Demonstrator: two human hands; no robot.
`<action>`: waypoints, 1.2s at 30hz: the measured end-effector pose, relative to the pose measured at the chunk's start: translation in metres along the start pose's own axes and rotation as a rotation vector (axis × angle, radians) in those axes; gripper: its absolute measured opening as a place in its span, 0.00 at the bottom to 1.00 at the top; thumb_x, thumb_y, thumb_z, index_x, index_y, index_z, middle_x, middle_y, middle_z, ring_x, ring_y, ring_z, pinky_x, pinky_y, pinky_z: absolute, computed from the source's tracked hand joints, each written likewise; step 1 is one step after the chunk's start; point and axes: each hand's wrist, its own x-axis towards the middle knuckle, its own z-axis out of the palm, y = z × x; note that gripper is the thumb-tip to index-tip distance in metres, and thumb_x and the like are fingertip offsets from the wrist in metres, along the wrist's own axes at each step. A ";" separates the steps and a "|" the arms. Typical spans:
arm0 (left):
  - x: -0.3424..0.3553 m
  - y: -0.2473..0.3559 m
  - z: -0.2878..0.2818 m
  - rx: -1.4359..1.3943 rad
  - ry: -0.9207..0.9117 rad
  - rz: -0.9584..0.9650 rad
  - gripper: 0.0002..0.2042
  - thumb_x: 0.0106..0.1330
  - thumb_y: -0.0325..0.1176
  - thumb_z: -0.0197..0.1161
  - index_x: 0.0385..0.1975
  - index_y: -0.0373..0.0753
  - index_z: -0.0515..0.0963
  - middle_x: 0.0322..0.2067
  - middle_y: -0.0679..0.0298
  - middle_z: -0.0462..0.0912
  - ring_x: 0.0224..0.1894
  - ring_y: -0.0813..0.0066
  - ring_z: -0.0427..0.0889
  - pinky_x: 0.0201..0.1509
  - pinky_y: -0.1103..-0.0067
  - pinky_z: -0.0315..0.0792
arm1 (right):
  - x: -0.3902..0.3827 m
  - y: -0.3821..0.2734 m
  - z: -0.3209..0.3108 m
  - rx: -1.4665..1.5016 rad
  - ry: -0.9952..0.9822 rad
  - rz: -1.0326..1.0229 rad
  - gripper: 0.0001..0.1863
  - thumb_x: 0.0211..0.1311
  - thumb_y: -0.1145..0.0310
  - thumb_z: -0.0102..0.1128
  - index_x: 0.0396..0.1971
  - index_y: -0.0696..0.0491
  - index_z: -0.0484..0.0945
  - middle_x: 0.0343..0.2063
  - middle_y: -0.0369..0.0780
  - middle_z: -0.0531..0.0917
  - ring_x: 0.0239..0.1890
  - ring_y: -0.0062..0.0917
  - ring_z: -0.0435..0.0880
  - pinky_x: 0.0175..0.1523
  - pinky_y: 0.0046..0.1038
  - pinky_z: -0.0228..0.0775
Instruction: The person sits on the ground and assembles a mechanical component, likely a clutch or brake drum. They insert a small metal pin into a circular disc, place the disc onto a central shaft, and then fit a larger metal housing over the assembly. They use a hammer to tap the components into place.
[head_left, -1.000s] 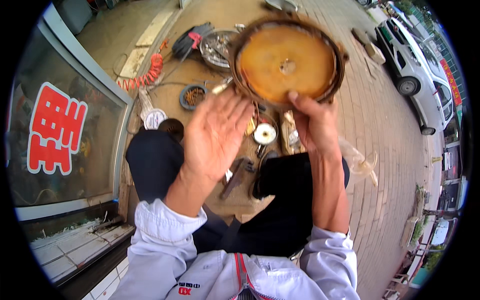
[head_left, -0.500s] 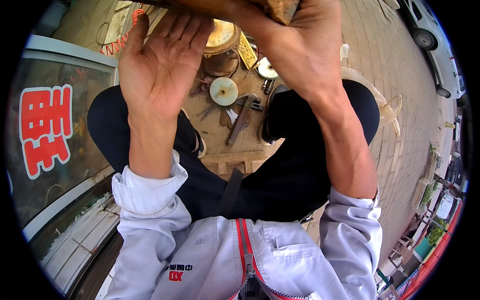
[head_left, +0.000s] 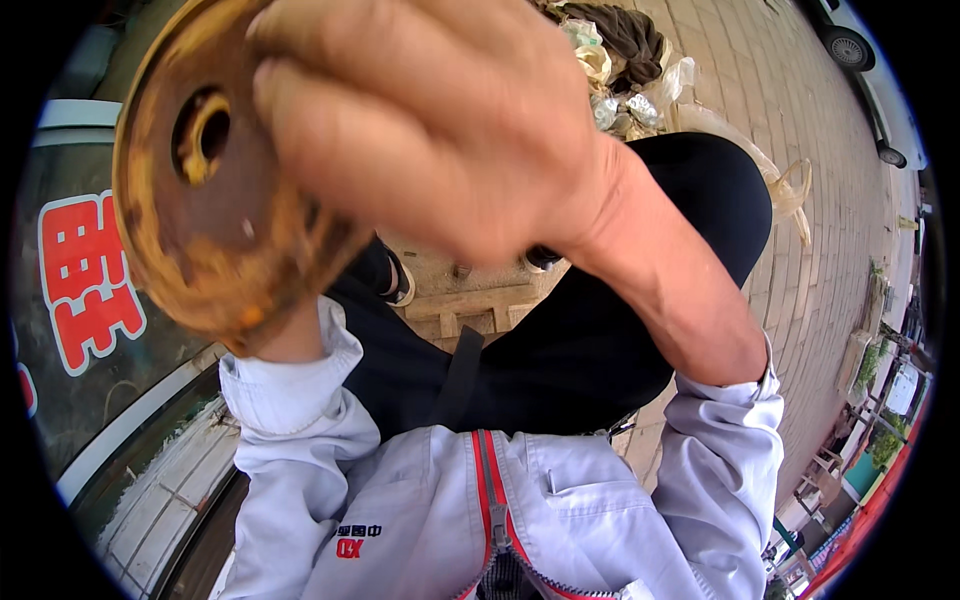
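Close in front of me is a round, rusty metal piece (head_left: 245, 190), brown with yellowish patches, with a hole through its face. It is tilted and fills the upper left of the head view. My right hand (head_left: 430, 130) reaches across, closed, its fingers curled against the right side of the piece and partly smeared by motion. Behind the lower rim, only the wrist of my left hand (head_left: 292, 338) shows. The rusty piece hides the left fingers, so I cannot see whether they grip it.
A framed dark panel (head_left: 75, 180) with red lettering stands at my left. Beyond my right knee lie plastic bags (head_left: 650, 105) and a dark brown cloth (head_left: 625, 45). A wooden strip (head_left: 470, 300) lies between my feet. A white car (head_left: 880, 80) stands far right on the paving.
The rusty piece has come down from the upper edge, toward me and leftward, its holed face now showing. My right hand moved left with it; my left hand, earlier open-palmed, is now mostly hidden.
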 end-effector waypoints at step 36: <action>0.033 -0.028 0.041 0.261 0.550 -0.107 0.11 0.70 0.30 0.62 0.49 0.32 0.78 0.47 0.53 0.84 0.52 0.65 0.83 0.62 0.70 0.77 | 0.002 0.037 -0.051 1.112 0.251 1.550 0.21 0.64 0.74 0.65 0.55 0.65 0.74 0.47 0.51 0.86 0.45 0.37 0.90 0.49 0.42 0.89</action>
